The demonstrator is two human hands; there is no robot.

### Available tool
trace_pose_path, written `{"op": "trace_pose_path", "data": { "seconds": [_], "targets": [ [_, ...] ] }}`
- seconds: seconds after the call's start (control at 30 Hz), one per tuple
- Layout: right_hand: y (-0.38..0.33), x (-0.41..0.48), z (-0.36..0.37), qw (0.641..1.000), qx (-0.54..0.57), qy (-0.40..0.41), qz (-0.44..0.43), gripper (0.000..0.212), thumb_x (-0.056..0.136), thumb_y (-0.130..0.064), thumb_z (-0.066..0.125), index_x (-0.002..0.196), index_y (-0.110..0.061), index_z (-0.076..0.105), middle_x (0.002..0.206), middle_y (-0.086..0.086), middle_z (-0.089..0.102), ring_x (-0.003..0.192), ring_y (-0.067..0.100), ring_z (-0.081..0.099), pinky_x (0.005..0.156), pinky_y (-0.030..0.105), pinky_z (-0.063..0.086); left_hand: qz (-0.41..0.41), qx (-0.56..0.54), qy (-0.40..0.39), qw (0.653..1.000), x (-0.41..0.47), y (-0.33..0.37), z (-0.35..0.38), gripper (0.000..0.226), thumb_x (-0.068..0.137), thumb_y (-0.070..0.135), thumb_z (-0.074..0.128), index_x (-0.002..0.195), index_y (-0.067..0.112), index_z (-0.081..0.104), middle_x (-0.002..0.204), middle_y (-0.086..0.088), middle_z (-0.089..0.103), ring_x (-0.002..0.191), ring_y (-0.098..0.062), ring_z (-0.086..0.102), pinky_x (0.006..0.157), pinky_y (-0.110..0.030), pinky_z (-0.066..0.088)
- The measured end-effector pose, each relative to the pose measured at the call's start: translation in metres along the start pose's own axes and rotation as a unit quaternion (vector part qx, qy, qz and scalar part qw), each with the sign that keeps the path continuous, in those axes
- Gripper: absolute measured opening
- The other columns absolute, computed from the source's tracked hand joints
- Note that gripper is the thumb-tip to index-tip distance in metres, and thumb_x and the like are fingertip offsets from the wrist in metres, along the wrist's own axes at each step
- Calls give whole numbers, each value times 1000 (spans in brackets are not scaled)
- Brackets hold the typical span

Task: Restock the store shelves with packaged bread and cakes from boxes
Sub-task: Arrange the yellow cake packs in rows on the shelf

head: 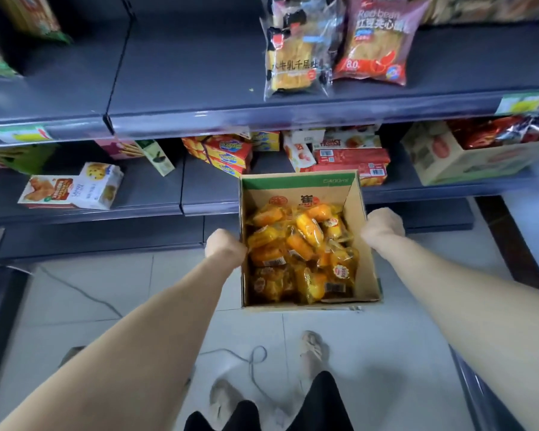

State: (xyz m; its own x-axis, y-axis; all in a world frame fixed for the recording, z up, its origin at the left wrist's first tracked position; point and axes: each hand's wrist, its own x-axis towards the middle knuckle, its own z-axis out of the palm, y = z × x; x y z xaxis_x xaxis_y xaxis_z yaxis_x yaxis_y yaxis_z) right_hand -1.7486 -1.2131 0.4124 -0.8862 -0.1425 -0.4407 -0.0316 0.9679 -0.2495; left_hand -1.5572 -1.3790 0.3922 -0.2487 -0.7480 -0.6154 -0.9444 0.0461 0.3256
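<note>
Left hand (224, 247) at 9 o'clock, right hand (383, 227) at 3 are clasping the cardboard box (296, 185) sides, carrying wrapped cakes (299, 247) level, probably for shelving.

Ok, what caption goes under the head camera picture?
Left hand and right hand hold a cardboard box of yellow-wrapped cakes before store shelves.

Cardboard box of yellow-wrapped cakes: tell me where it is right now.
Head view, centre: the cardboard box is held above the floor tiles between the left hand and right hand, its far end in front of the red packs on the lower shelf.
</note>
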Motion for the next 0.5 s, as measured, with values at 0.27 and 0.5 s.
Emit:
{"op": "trace_pose_path", "data": {
  "seconds": [0.27, 0.5],
  "targets": [
    [-31, 4, 7, 984, 7, -11, -180, 22, 95, -11, 48, 109, -14, 65, 113, 6, 64, 97, 24, 59, 77, 29, 48, 116, -2, 77, 990, -1, 52, 7, 27, 87, 7, 48, 110, 5, 62, 117, -15, 58, 103, -34, 58, 86, -37, 48],
    [-43, 31, 52, 969, -35, -147, -195, 31, 99, -28, 45, 108, -6, 66, 109, 10, 65, 98, 27, 61, 86, 35, 52, 104, 82, -126, 983, 16, 60, 28, 46, 98, 8, 37, 144, 9, 33, 139, -14, 45, 126, -29, 47, 106, -35, 41]
  ]
}}
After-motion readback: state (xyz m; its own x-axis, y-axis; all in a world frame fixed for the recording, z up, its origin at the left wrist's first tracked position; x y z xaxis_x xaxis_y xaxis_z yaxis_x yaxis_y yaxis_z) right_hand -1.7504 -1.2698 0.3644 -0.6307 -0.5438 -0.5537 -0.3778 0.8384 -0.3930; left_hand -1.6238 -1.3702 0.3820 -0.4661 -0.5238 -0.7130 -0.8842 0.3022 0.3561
